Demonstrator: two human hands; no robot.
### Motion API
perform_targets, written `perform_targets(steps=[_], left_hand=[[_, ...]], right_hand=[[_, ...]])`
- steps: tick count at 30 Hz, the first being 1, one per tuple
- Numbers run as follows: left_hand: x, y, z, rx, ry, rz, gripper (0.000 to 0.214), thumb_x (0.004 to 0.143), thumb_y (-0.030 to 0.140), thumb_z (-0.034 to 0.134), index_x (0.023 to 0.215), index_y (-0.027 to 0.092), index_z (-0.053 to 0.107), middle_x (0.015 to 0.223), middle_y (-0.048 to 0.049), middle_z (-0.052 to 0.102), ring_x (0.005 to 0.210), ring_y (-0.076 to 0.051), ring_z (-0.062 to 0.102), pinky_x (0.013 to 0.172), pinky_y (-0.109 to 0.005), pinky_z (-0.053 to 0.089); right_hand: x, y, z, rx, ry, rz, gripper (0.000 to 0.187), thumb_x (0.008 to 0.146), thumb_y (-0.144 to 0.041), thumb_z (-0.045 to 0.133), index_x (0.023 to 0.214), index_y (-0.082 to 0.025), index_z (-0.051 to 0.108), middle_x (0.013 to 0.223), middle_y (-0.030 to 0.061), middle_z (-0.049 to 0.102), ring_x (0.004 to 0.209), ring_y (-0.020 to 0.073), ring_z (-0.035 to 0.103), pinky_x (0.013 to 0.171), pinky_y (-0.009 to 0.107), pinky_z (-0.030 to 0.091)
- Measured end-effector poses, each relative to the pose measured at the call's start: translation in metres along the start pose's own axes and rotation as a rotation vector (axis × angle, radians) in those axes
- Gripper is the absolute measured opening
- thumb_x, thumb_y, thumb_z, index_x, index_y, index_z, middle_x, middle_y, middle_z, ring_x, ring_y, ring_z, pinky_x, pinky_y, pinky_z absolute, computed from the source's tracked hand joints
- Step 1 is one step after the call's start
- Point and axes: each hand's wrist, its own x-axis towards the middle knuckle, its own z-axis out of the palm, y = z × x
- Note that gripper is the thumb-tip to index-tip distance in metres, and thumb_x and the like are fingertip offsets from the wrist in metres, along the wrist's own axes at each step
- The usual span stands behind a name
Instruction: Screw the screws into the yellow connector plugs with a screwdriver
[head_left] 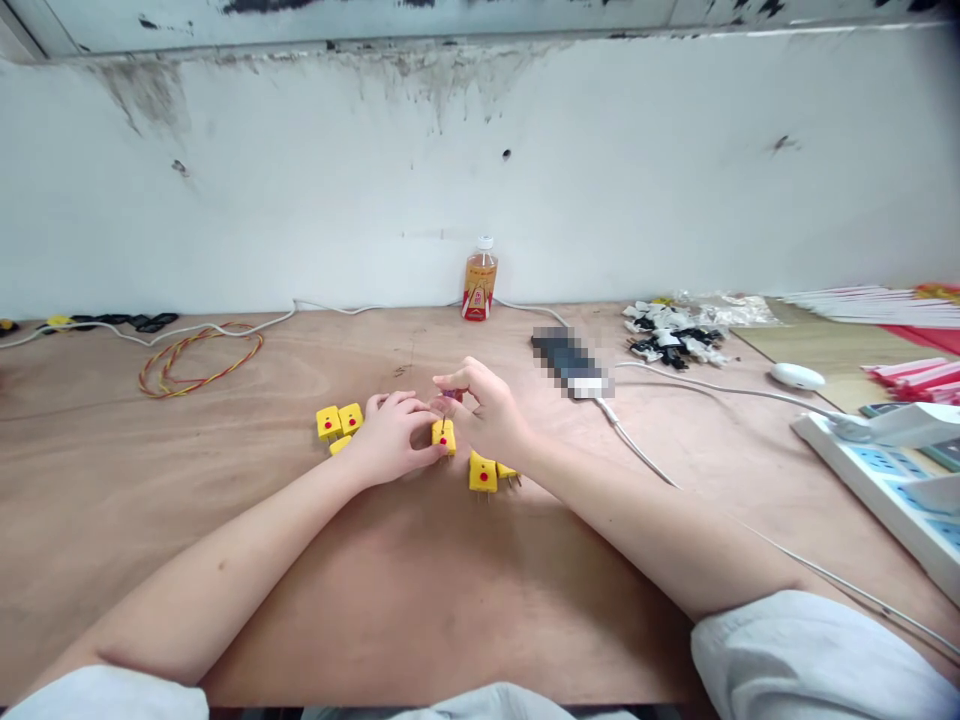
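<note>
My left hand (390,435) rests on the wooden table (225,520) with its fingers closed round a small yellow connector (444,436) that has a red dot. My right hand (484,410) is pinched over the top of that same connector, holding a thin tool whose purple tip (451,396) barely shows. Several more yellow connectors lie close by: a group (339,423) just left of my left hand and two (484,472) in front of my right wrist.
A drink bottle (480,279) stands at the wall. A phone (570,362) with a white cable lies to the right, then a heap of black and white parts (675,340), a white mouse (797,376) and a power strip (885,480). A red-yellow wire coil (196,362) lies left.
</note>
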Motion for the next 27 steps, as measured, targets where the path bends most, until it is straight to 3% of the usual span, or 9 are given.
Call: perform_targets(steps=[4,8,12,15,20,24,27], left_hand=[[0.0,-0.001,0.0,-0.001,-0.005,-0.001,0.032,0.092,0.052,0.071,0.118,0.034,0.074,0.137,-0.0023,0.07,0.143,-0.036,0.047,0.114,-0.057,0.028],[0.0,0.003,-0.003,0.013,0.013,0.009,0.028,0.088,0.046,0.076,0.114,0.036,0.075,0.134,-0.0006,0.072,0.137,-0.033,0.051,0.109,-0.054,0.032],[0.0,0.006,-0.004,0.022,0.01,0.012,0.022,0.088,0.044,0.075,0.107,0.033,0.076,0.131,-0.0014,0.072,0.134,-0.033,0.054,0.106,-0.053,0.034],[0.0,0.004,-0.003,0.008,-0.003,-0.014,0.029,0.09,0.051,0.073,0.111,0.032,0.076,0.133,-0.0032,0.072,0.14,-0.035,0.049,0.112,-0.056,0.03],[0.0,0.0,-0.001,-0.014,-0.023,-0.01,0.035,0.092,0.055,0.069,0.118,0.032,0.075,0.138,-0.0035,0.07,0.142,-0.036,0.048,0.116,-0.058,0.025],[0.0,0.0,0.0,-0.01,-0.012,-0.012,0.035,0.09,0.058,0.071,0.113,0.033,0.077,0.136,-0.0031,0.071,0.141,-0.036,0.048,0.116,-0.057,0.025],[0.0,0.001,0.001,-0.01,0.009,-0.014,0.031,0.088,0.055,0.072,0.11,0.034,0.077,0.134,-0.0024,0.072,0.14,-0.036,0.049,0.114,-0.057,0.026]], right_hand=[[-0.003,-0.001,0.003,-0.063,0.071,-0.069,0.012,0.098,-0.023,0.064,0.108,-0.024,0.07,0.094,0.0039,0.066,0.076,0.0149,0.065,0.07,0.031,0.058],[-0.002,-0.002,0.0,0.118,-0.092,-0.044,0.025,0.106,-0.028,0.049,0.127,-0.025,0.064,0.118,0.0092,0.073,0.107,0.0186,0.072,0.089,0.036,0.062],[0.001,-0.002,-0.002,0.218,-0.161,0.088,0.026,0.106,-0.031,0.051,0.128,-0.024,0.064,0.112,0.0075,0.075,0.1,0.0178,0.074,0.089,0.036,0.063],[0.001,0.002,-0.001,0.134,-0.067,0.128,0.02,0.099,-0.033,0.064,0.116,-0.024,0.068,0.102,0.0056,0.073,0.089,0.0178,0.071,0.078,0.034,0.061],[-0.003,0.007,0.0,-0.024,0.095,0.048,0.017,0.093,-0.029,0.074,0.109,-0.025,0.069,0.086,-0.0001,0.064,0.073,0.0146,0.063,0.069,0.032,0.056],[-0.004,0.006,-0.001,0.061,0.025,0.008,0.019,0.103,-0.034,0.059,0.118,-0.026,0.065,0.105,0.0066,0.07,0.094,0.0186,0.07,0.082,0.037,0.061],[-0.004,0.003,0.001,0.253,-0.014,0.114,0.024,0.106,-0.043,0.053,0.123,-0.027,0.06,0.12,0.0088,0.072,0.105,0.0191,0.072,0.088,0.039,0.063]])
